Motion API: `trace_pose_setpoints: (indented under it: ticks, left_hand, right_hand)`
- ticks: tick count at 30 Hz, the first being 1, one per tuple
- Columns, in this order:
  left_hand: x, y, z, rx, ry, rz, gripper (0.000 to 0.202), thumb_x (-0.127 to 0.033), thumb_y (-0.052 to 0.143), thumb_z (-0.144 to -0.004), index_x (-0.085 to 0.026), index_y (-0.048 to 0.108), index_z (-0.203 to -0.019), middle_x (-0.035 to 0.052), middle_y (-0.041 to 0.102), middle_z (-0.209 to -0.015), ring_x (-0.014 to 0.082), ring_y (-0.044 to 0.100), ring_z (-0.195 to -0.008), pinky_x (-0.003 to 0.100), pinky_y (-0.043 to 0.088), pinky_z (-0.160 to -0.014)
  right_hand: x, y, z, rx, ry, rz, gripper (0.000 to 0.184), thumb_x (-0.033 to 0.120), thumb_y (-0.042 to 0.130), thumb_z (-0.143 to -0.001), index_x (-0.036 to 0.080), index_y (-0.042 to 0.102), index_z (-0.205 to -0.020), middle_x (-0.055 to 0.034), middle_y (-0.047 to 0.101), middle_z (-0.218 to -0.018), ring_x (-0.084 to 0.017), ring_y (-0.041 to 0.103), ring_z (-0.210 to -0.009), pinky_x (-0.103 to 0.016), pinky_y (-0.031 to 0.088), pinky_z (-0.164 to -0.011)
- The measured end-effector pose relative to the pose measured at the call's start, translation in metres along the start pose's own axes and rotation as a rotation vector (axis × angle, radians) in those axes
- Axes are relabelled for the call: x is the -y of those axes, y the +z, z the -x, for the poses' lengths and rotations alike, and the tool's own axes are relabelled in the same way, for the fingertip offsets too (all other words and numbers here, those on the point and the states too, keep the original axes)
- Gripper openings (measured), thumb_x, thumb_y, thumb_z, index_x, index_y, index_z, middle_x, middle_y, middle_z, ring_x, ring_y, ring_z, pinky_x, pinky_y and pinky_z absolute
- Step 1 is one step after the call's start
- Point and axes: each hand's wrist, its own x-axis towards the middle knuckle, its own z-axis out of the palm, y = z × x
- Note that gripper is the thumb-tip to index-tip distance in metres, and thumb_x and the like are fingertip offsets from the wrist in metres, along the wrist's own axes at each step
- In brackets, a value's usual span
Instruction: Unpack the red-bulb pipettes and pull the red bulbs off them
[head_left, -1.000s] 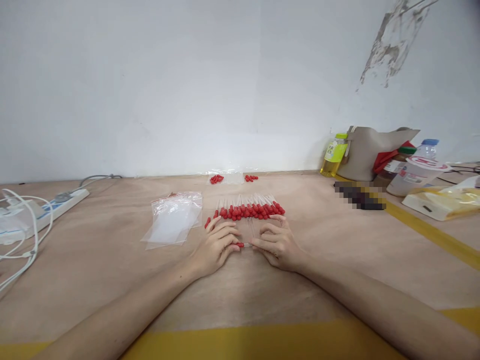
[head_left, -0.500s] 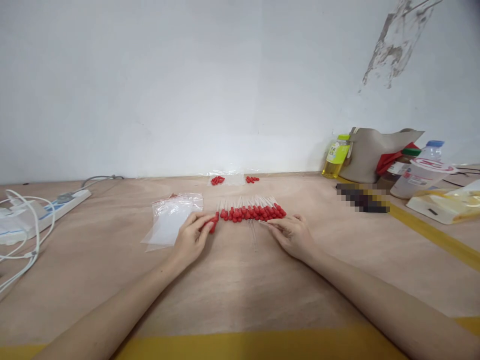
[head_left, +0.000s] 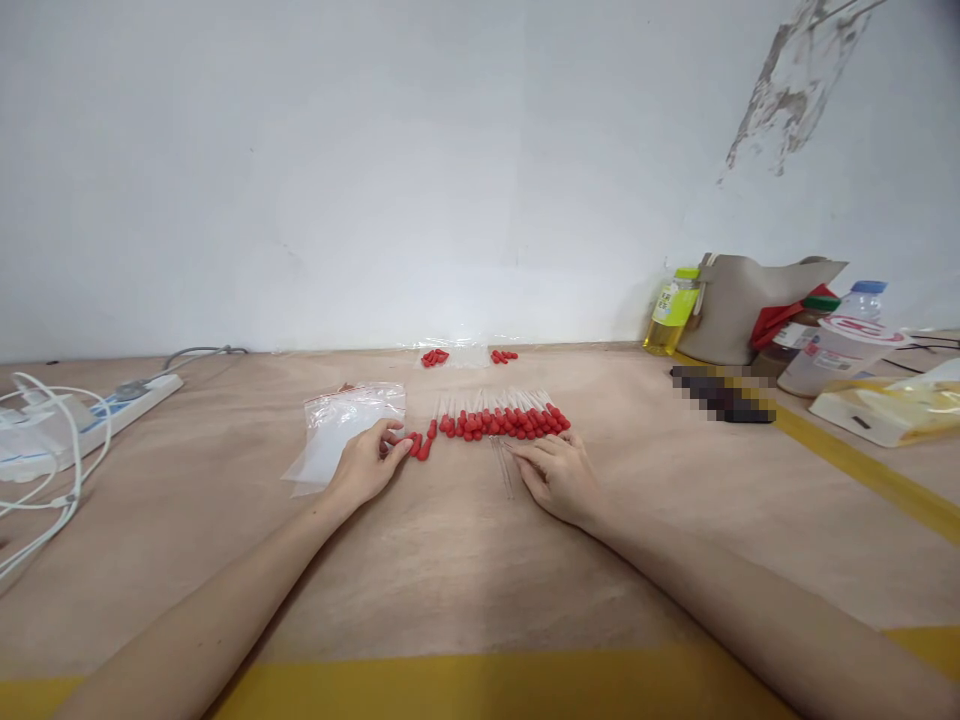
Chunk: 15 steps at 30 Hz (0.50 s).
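A row of clear droppers with red bulbs (head_left: 502,421) lies across the middle of the brown table (head_left: 465,560). Left of it lie a few loose red bulbs (head_left: 424,447). My left hand (head_left: 365,463) rests beside them, its fingertips closed on one red bulb at the left end. Two or three bare clear tubes (head_left: 504,468) lie just below the row. My right hand (head_left: 561,472) lies low on the table, thumb and forefinger pinched at the upper end of those tubes.
Clear zip bags (head_left: 341,437) lie left of my left hand. More red bulbs (head_left: 433,357) sit by the wall. A power strip with white cables (head_left: 82,425) is far left. Bottles (head_left: 670,310), a grey bag (head_left: 739,305) and packets stand at the right. Yellow tape (head_left: 480,685) edges the table.
Both hands left the middle, where they held one dropper together. The left went to the loose red bulbs, the right out to the row's right end, then back to the bare tubes.
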Motion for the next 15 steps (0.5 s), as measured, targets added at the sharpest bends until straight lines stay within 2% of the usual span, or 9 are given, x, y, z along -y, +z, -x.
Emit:
trace_pose_setpoints:
  ticks: [6, 10, 12, 15]
  left_hand:
    - [-0.003, -0.006, 0.0, -0.067, 0.032, -0.101, 0.037, -0.047, 0.042, -0.08, -0.02, 0.055, -0.101, 0.004, 0.064, -0.09, 0.0215, 0.055, -0.084, 0.032, 0.042, -0.073]
    - [-0.014, -0.009, -0.007, -0.034, 0.107, -0.168, 0.032, -0.048, 0.046, -0.077, -0.023, 0.06, -0.091, 0.0031, 0.062, -0.096, 0.0242, 0.052, -0.094, 0.037, 0.038, -0.081]
    - [-0.019, -0.008, -0.012, 0.006, 0.11, -0.203, 0.033, -0.052, 0.048, -0.075, -0.024, 0.061, -0.089, 0.0033, 0.061, -0.098, 0.0264, 0.049, -0.098, 0.04, 0.036, -0.084]
    - [-0.025, -0.004, -0.023, 0.056, 0.081, -0.224, 0.038, -0.057, 0.049, -0.072, -0.024, 0.061, -0.086, 0.0046, 0.06, -0.099, 0.0281, 0.047, -0.101, 0.043, 0.034, -0.085]
  right_hand:
    - [0.007, -0.004, -0.002, 0.092, 0.031, 0.007, 0.021, 0.035, 0.05, -0.08, 0.019, 0.062, -0.086, -0.0038, 0.06, -0.076, -0.016, 0.053, -0.075, -0.032, 0.029, -0.075]
    - [0.01, -0.008, -0.006, 0.194, 0.125, -0.116, 0.029, 0.049, 0.054, -0.076, 0.02, 0.06, -0.079, 0.0, 0.059, -0.068, -0.015, 0.054, -0.07, -0.032, 0.031, -0.072]
    - [0.011, -0.007, -0.008, 0.21, 0.187, -0.235, 0.032, 0.051, 0.055, -0.075, 0.021, 0.059, -0.087, 0.0012, 0.061, -0.068, -0.015, 0.055, -0.068, -0.032, 0.033, -0.072]
    - [0.009, -0.003, -0.006, 0.216, 0.299, -0.431, 0.044, 0.049, 0.054, -0.076, 0.02, 0.052, -0.109, -0.0001, 0.066, -0.074, -0.015, 0.058, -0.067, -0.032, 0.037, -0.071]
